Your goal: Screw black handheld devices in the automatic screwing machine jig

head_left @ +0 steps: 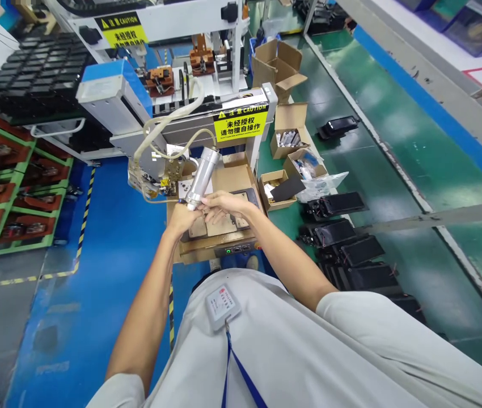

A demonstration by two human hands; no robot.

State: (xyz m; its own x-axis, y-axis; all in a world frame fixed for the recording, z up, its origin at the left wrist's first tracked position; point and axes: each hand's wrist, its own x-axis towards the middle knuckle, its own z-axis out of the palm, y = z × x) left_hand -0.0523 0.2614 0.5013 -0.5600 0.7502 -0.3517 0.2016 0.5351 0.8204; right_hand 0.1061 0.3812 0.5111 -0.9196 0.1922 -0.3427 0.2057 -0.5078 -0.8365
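Observation:
A silver metal cylinder point(203, 173) with a pale hose point(190, 136) at its upper end leans over the small cardboard-covered workbench point(202, 250). My left hand point(182, 217) is closed round the lower end of the cylinder. My right hand point(224, 204) lies against that same end, its fingers partly spread and touching near the tip; whether they hold anything small is not clear. Beneath the hands sits a dark-edged fixture with tan plates point(218, 226), partly hidden by them.
Behind the bench stands a machine frame with a yellow caution sign point(241, 122). Open cardboard boxes point(278, 190) are at the right, with black units point(337, 204) on the green floor beyond. A green rack point(24, 187) holds orange trays at the left.

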